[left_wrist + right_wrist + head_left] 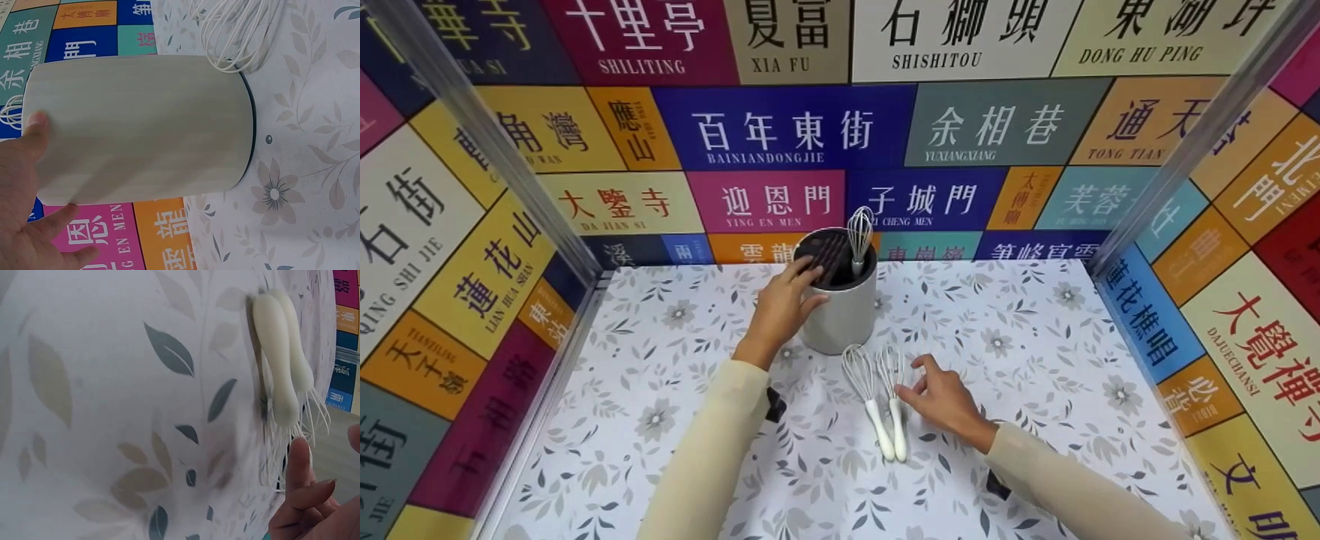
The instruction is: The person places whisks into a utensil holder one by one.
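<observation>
A grey utensil holder (840, 319) with a dark inside stands upright near the back wall. My left hand (785, 304) grips its left rim, the thumb against the outer wall and fingertips over the opening. A whisk (859, 232) stands head up inside it, beside a dark slotted utensil (831, 251). Two whisks with pale handles lie side by side on the table, a left whisk (877, 427) and a right whisk (898, 427), wire loops toward the holder. My right hand (943, 397) hovers beside the right whisk, thumb and index finger apart, holding nothing.
The table (660, 360) wears a white cloth with grey leaves and flowers. Behind it rises a wall (780, 124) of coloured sign panels, with panelled side walls left and right. Clear posts (521, 150) mark the corners.
</observation>
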Motion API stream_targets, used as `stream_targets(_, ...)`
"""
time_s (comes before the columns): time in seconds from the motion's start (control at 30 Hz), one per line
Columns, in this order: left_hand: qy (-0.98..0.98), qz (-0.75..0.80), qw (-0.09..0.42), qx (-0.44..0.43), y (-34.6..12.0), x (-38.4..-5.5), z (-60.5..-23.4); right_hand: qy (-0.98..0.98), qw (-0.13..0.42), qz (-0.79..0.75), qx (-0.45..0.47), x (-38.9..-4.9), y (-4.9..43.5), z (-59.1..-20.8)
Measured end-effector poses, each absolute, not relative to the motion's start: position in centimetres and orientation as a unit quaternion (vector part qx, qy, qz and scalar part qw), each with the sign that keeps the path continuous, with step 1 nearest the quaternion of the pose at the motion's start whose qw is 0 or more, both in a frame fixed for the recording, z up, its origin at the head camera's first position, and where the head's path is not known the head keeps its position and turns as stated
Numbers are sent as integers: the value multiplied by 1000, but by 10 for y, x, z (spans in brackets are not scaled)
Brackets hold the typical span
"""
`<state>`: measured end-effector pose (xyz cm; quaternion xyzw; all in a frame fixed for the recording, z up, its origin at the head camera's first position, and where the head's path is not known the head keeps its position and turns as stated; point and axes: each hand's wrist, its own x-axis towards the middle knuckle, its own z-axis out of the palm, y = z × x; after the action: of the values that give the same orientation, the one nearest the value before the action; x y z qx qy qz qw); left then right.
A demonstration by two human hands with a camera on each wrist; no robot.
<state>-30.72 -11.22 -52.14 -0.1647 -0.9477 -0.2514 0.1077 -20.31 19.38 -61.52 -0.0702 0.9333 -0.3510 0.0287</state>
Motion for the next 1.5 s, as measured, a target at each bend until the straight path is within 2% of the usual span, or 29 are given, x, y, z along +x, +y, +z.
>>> stream_targets(0.8, -949, -254, 99, -159, -111, -306, -520, 931, 56, -360, -30, -186, 177, -645)
stream_targets(1.2, -947, -253, 111, -161, -112, -305, -520, 927, 72, -368, -25, -184, 173, -648)
stream_targets(1.5, -945, -262, 109, -164, -110, -305, -521, 919, 64, -388, -26, -184, 173, -646)
